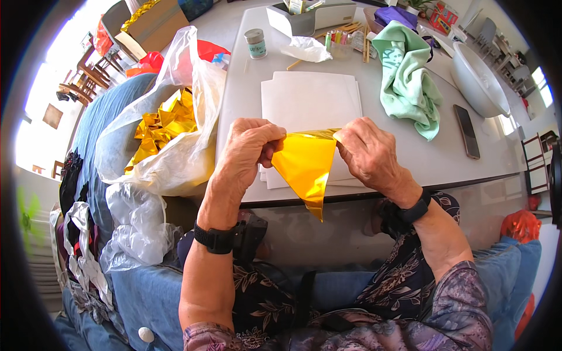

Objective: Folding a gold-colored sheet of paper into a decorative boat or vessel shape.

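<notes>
A sheet of shiny gold foil paper [306, 160] is stretched between my hands above the table's near edge, its top edge folded over and a pointed end hanging down. My left hand [252, 147] pinches its left upper corner, and my right hand [366, 151] pinches the right one. Behind the foil, a stack of white paper sheets [314, 98] lies on the grey table [448, 169]. To the left, an open clear plastic bag [175, 173] holds crumpled or folded gold foil pieces [169, 123].
A green towel [406, 83], a smartphone [466, 131] and a white basin [478, 81] are at the right. Towards the far side stand a lidded jar [255, 44], a crumpled white plastic bag [307, 48] and a grey-white organizer [311, 19]. Blue sofa cushions [147, 302] lie around me.
</notes>
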